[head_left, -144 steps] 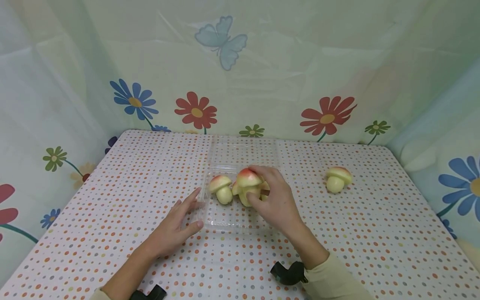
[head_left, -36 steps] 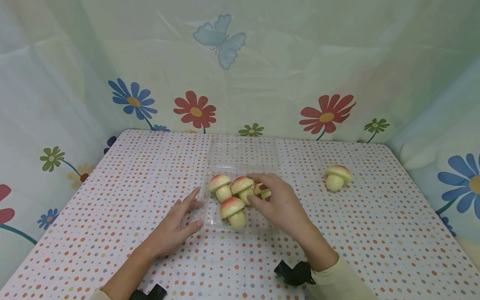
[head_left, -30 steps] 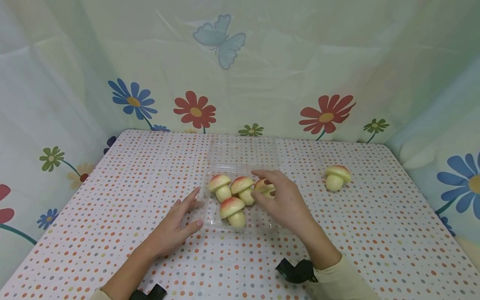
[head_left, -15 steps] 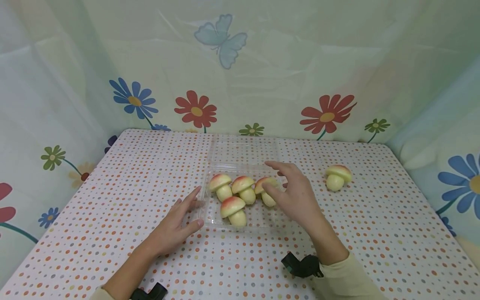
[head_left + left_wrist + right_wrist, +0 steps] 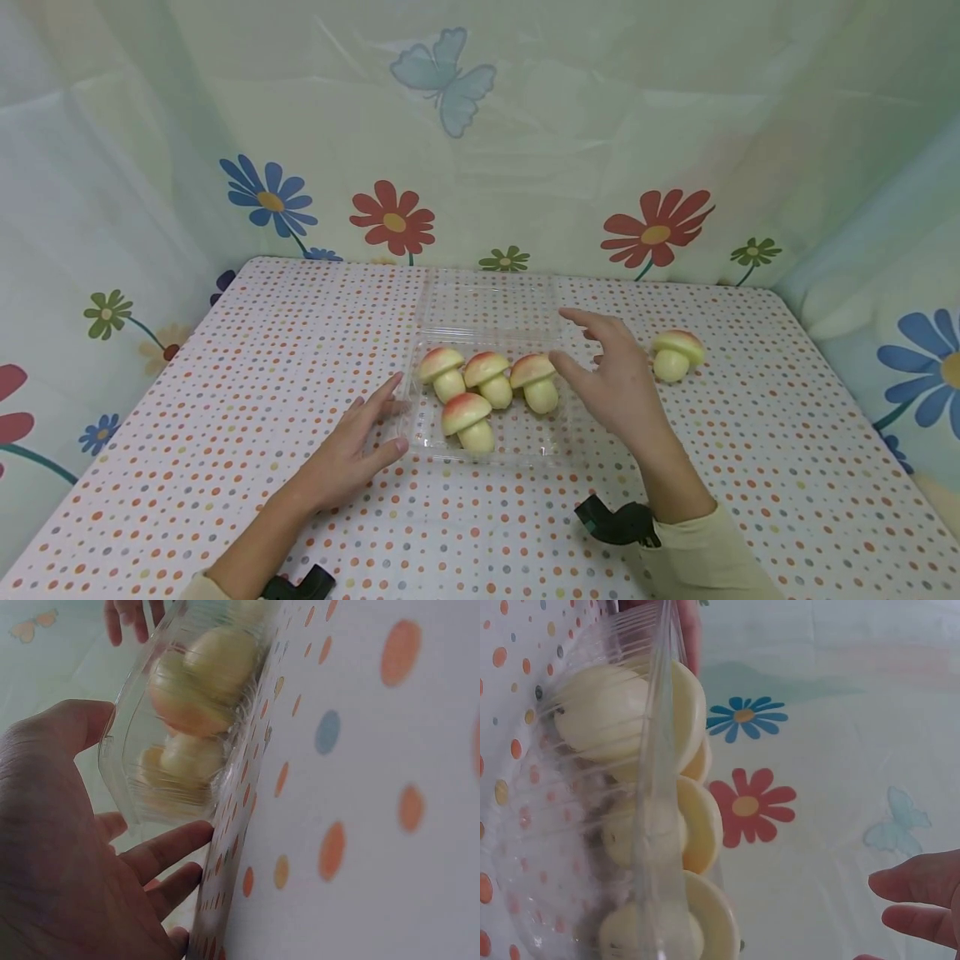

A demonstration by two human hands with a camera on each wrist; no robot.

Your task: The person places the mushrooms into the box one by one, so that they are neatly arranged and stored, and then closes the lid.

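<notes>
A clear plastic clamshell box [image 5: 517,433] lies opened on the table, its lid [image 5: 487,304] folded back. Inside are several mushroom-shaped pieces with pale stems and reddish caps: three in a back row, among them the right one [image 5: 535,383], and a front one [image 5: 468,423]. My left hand [image 5: 345,454] rests at the box's left side, fingers loosely extended; in the left wrist view its thumb [image 5: 86,724] touches the rim. My right hand [image 5: 618,383] hovers right of the box, fingers apart and holding nothing. Beyond it lies another mushroom piece [image 5: 675,356] on the table.
A dotted cloth [image 5: 285,350] covers the table. Behind it hangs a floral backdrop [image 5: 525,125], with side panels to left and right. Black wrist-camera mounts [image 5: 618,522] sit at both wrists.
My right hand earlier held a mushroom piece over the box; that piece now lies at the front inside. Lately the hand has left the right-hand piece and moved right. The left hand stays put.
</notes>
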